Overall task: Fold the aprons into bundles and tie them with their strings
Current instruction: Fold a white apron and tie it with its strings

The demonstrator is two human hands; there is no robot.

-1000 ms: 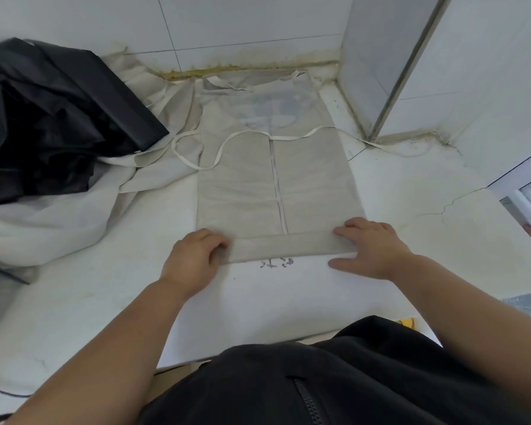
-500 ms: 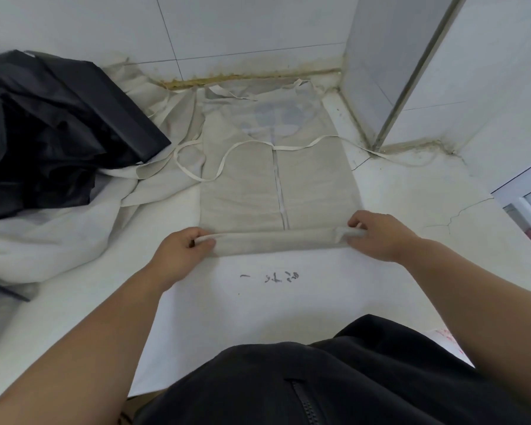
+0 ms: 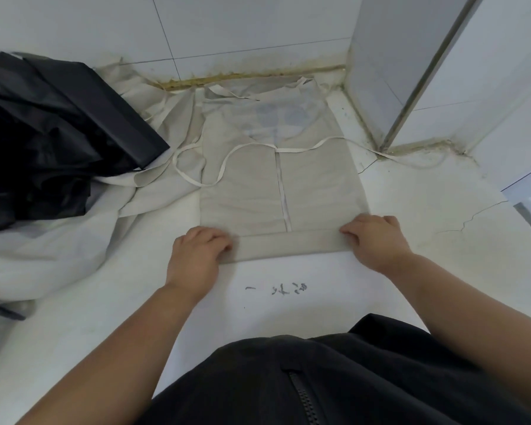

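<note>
While facing the white table (image 3: pixel 111 332), holds the beige apron (image 3: pixel 252 191) by its folded near hem — left grip (image 3: pixel 196 253) curled on one end, right grip (image 3: pixel 377 240) seemingly pinching the other.

Beige apron (image 3: pixel 258 191), near hem rolled

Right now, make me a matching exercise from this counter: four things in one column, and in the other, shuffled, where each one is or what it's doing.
Things
1. left hand
2. black cloth
3. apron string
4. inked marks

Places or states
A. heaped at the far left of the counter
B. on bare counter, just nearer than the beige apron's folded edge
C. looped across the apron's middle
D. holds the left end of the folded edge

Pairs: 1-D, 2-A, 3-C, 4-B
</note>
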